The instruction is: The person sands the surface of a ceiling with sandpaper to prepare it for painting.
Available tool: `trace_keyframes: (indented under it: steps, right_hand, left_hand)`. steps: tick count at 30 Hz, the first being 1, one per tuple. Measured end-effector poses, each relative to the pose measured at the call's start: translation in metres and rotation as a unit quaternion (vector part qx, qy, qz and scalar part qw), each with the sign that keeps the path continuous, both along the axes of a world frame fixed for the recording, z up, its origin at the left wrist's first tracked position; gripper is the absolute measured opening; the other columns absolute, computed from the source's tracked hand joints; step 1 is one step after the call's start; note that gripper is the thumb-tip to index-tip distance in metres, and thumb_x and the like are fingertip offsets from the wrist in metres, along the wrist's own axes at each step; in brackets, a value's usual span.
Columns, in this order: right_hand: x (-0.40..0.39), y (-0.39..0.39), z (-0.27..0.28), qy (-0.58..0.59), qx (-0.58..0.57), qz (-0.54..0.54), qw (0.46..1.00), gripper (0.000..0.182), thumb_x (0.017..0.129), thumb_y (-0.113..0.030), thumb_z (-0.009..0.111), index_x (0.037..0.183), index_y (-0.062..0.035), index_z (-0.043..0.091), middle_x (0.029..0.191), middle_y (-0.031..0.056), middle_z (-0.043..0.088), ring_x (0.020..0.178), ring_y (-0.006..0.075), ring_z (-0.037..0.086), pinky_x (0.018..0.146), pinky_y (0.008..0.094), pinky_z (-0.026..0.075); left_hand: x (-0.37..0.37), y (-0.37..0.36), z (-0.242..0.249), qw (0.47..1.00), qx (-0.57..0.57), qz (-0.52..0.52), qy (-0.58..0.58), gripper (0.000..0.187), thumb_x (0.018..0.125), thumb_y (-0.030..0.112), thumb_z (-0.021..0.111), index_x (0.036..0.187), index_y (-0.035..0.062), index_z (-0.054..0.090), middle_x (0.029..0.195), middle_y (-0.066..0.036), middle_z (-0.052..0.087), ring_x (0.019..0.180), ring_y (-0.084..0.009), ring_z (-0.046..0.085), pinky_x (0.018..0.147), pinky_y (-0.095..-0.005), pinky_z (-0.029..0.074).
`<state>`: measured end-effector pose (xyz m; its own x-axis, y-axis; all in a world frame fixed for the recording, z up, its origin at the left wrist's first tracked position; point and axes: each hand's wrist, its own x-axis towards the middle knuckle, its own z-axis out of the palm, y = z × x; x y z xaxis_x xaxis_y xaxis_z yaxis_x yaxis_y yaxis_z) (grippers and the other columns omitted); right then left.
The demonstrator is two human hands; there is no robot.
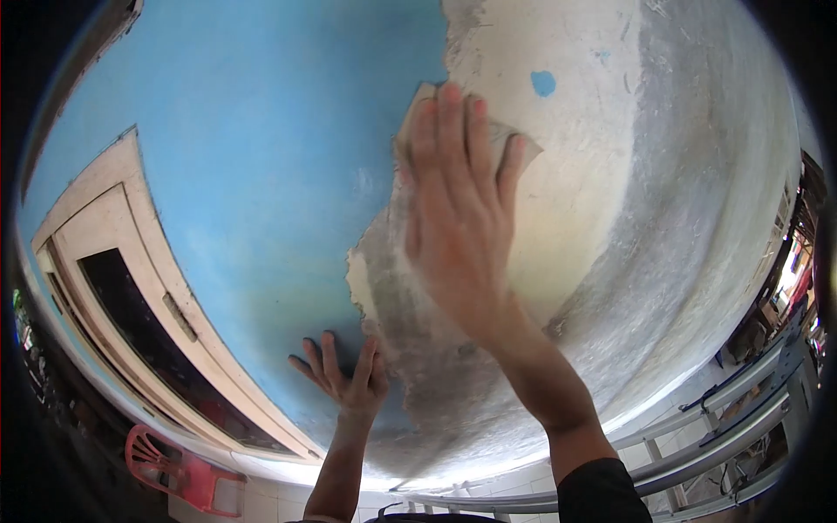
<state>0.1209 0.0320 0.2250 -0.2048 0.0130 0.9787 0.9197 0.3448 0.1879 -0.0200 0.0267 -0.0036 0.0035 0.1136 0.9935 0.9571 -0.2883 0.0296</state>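
My right hand (pixel 462 209) lies over a beige-grey sheet of sandpaper (pixel 526 152), pressing it flat on the wall; its corners stick out past the fingertips. The sheet sits where the blue paint (pixel 288 131) ends in a ragged, flaked edge beside the bare cream patch (pixel 575 131). Lower and to the left, my left hand (pixel 344 375) rests on the wall with its fingers spread, near the bottom of that edge. It holds nothing. My right hand is slightly blurred, and its palm side is hidden.
A cream-framed door or window (pixel 144 235) with a dark pane is set in the wall at left. A red plastic chair (pixel 196 479) stands at lower left on pale floor tiles. A metal ladder (pixel 724 444) extends across the lower right. A small blue paint spot (pixel 543 84) remains on the cream area.
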Motion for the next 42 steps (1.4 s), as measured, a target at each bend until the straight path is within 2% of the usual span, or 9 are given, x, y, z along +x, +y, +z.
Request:
trace_keyframes:
  steps: [6, 9, 18, 26, 29, 32, 36, 39, 42]
  right_hand:
    - [-0.003, -0.016, -0.067, -0.04, -0.078, -0.008, 0.996, 0.052, 0.079, -0.011, 0.052, 0.129, 0.0002, 0.044, 0.141, 0.0142, 0.035, 0.131, 0.0291, 0.032, 0.102, 0.0522, 0.026]
    - [0.007, -0.01, -0.034, -0.071, -0.06, 0.015, 0.996, 0.049, 0.086, -0.011, 0.047, 0.132, 0.0019, 0.039, 0.141, 0.0178, 0.034, 0.134, 0.0305, 0.027, 0.107, 0.0545, 0.015]
    - [-0.004, -0.009, -0.068, -0.04, -0.077, 0.014, 0.996, 0.048, 0.089, -0.013, 0.045, 0.134, 0.0017, 0.037, 0.142, 0.0156, 0.034, 0.134, 0.0307, 0.026, 0.107, 0.0535, 0.015]
    - [-0.005, -0.01, -0.043, -0.005, -0.075, 0.017, 0.997, 0.046, 0.091, -0.014, 0.041, 0.134, -0.0007, 0.039, 0.143, 0.0152, 0.033, 0.135, 0.0298, 0.024, 0.109, 0.0525, 0.012]
    - [0.003, -0.02, -0.083, -0.029, -0.124, 0.06, 0.99, 0.043, 0.09, -0.012, 0.043, 0.132, -0.0001, 0.043, 0.141, 0.0158, 0.036, 0.135, 0.0302, 0.026, 0.109, 0.0516, 0.012]
    - [0.015, -0.031, -0.088, -0.005, -0.163, 0.165, 0.973, 0.041, 0.087, -0.009, 0.049, 0.127, 0.0, 0.048, 0.136, 0.0143, 0.042, 0.131, 0.0288, 0.034, 0.108, 0.0491, 0.018]
    - [0.028, -0.041, -0.108, 0.13, -0.159, 0.357, 0.911, 0.031, 0.09, -0.009, 0.051, 0.119, 0.0017, 0.053, 0.122, 0.0148, 0.056, 0.116, 0.0254, 0.051, 0.102, 0.0417, 0.034]
    - [0.021, -0.079, -0.131, 0.363, -0.25, 0.505, 0.742, 0.025, 0.093, -0.011, 0.049, 0.113, 0.0023, 0.056, 0.11, 0.0151, 0.061, 0.102, 0.0186, 0.058, 0.09, 0.0319, 0.044]
    - [0.023, -0.095, -0.156, 0.46, -0.3, 0.517, 0.657, 0.024, 0.093, -0.013, 0.049, 0.111, 0.003, 0.055, 0.103, 0.0142, 0.062, 0.096, 0.0146, 0.057, 0.083, 0.0257, 0.045]
  left_hand:
    - [-0.001, -0.002, -0.001, 1.0, -0.008, 0.007, -0.008, 0.025, 0.092, 0.032, 0.048, 0.109, 0.0211, 0.063, 0.141, -0.019, 0.029, 0.135, -0.0435, 0.015, 0.104, -0.0654, 0.005]
    - [0.001, 0.001, -0.004, 1.0, 0.0, 0.006, -0.025, 0.022, 0.089, 0.033, 0.052, 0.105, 0.0256, 0.065, 0.139, -0.018, 0.034, 0.135, -0.041, 0.017, 0.104, -0.0654, 0.004]
    - [0.001, 0.002, -0.004, 0.999, 0.014, 0.0, -0.033, 0.024, 0.089, 0.034, 0.051, 0.109, 0.0278, 0.064, 0.138, -0.017, 0.034, 0.134, -0.0408, 0.019, 0.105, -0.0653, 0.004]
    - [0.0, 0.0, -0.003, 1.0, -0.002, 0.0, -0.025, 0.024, 0.088, 0.031, 0.053, 0.11, 0.0281, 0.064, 0.139, -0.016, 0.033, 0.135, -0.0389, 0.018, 0.105, -0.0644, 0.005]
    - [0.004, -0.012, 0.006, 0.999, -0.025, -0.023, -0.042, 0.025, 0.086, 0.024, 0.057, 0.11, 0.0259, 0.064, 0.139, -0.016, 0.033, 0.135, -0.0382, 0.019, 0.105, -0.0634, 0.006]
    - [0.012, -0.033, 0.026, 0.995, -0.065, -0.053, -0.057, 0.029, 0.088, 0.021, 0.057, 0.115, 0.0128, 0.059, 0.137, -0.018, 0.036, 0.132, -0.0409, 0.025, 0.105, -0.0598, 0.015]
    - [0.015, -0.045, 0.045, 0.949, -0.066, -0.294, -0.092, 0.04, 0.085, 0.019, 0.062, 0.12, 0.0023, 0.051, 0.13, -0.018, 0.044, 0.123, -0.0351, 0.039, 0.102, -0.0472, 0.03]
    - [0.027, -0.061, 0.076, 0.862, -0.13, -0.466, -0.149, 0.046, 0.084, 0.019, 0.064, 0.121, -0.0021, 0.048, 0.126, -0.018, 0.047, 0.116, -0.0287, 0.046, 0.098, -0.0392, 0.036]
    - [0.036, -0.07, 0.094, 0.76, -0.287, -0.551, -0.19, 0.045, 0.083, 0.017, 0.066, 0.119, -0.0034, 0.049, 0.118, -0.017, 0.053, 0.11, -0.0226, 0.052, 0.094, -0.035, 0.04]
